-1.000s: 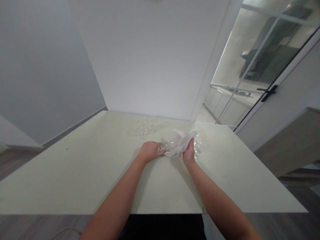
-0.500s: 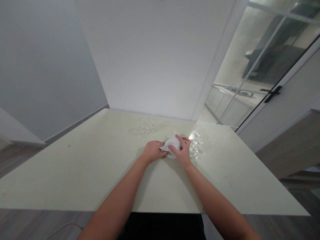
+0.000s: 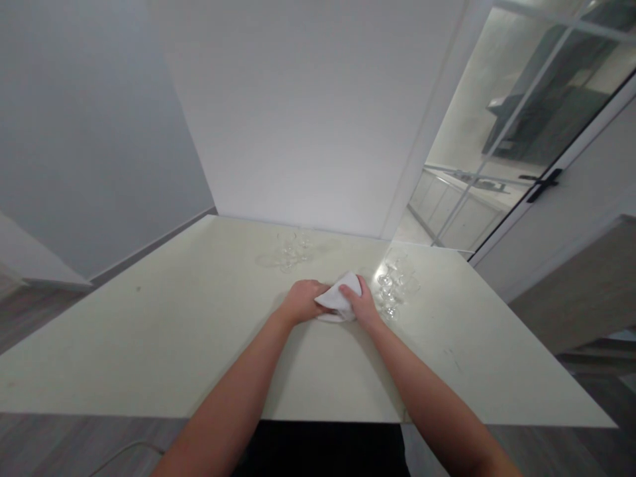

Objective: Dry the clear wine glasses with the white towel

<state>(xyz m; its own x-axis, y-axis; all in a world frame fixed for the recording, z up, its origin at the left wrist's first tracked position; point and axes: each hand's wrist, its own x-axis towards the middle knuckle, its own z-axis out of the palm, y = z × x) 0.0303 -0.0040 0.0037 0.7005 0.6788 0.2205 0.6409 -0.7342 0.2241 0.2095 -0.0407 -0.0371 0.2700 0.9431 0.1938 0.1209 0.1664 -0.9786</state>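
A crumpled white cloth is between my two hands, over the middle of the table. My left hand is closed at the cloth's left side, its fingers passing behind and under the folds. Gripping the cloth from the right is my right hand, thumb on top and fingers mostly hidden. A faint clear patch shows below the cloth, but I cannot make out what lies inside it. Just right of my right hand stand several clear stemmed glasses.
A smaller group of clear glasses stands farther back, left of centre, on the pale table. Behind the table is a white wall panel. A glazed door with a black handle is at the right.
My right hand has turned and moved slightly down, its fingers now tucked behind the cloth. The cloth has shifted and refolded. My left hand and the glasses stay nearly in place.
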